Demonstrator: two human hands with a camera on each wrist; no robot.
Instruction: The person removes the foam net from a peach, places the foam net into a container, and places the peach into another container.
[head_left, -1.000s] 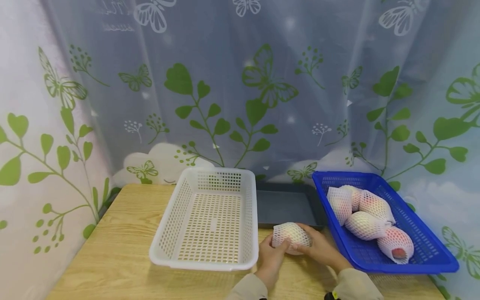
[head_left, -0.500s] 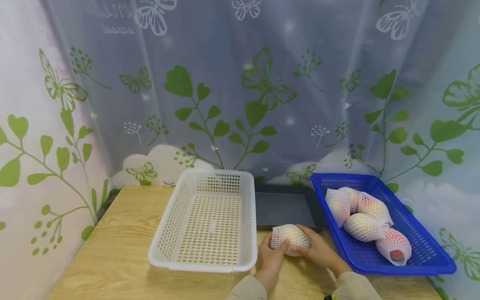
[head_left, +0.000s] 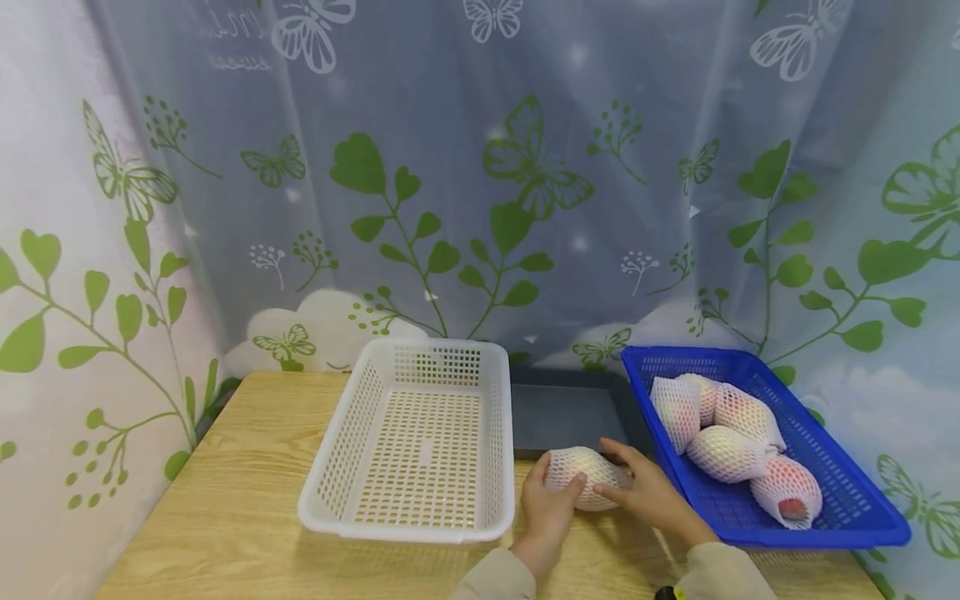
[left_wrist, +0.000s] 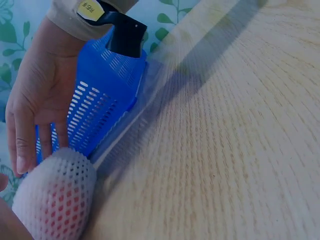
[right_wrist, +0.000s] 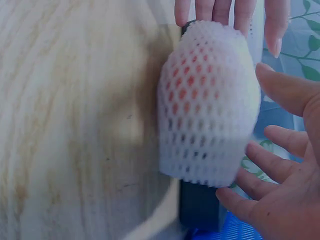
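A fruit in a white foam net sleeve [head_left: 588, 479] is between both hands, close over the table in front of the dark tray. Reddish skin shows through the mesh of this netted fruit [right_wrist: 200, 105] in the right wrist view. My left hand [head_left: 546, 508] holds its left end, with the thumb on the near side. At the other end is my right hand [head_left: 652, 496], thumb and fingers spread apart around the loose end of the sleeve. Its fingers [left_wrist: 22, 135] look straight in the left wrist view, fingertips right at the net.
A white perforated basket [head_left: 498, 508] stands to the left with nothing in it. The blue basket [head_left: 862, 500] at the right holds several netted fruits [head_left: 727, 454]. Behind the hands lies a dark grey tray [head_left: 570, 408] on the wooden table [head_left: 225, 500], near a printed curtain [head_left: 450, 117].
My right hand has loosened, its fingers and thumb spreading and shifting slightly right off the sleeve's end. The left hand keeps its hold; the fruit has barely moved.
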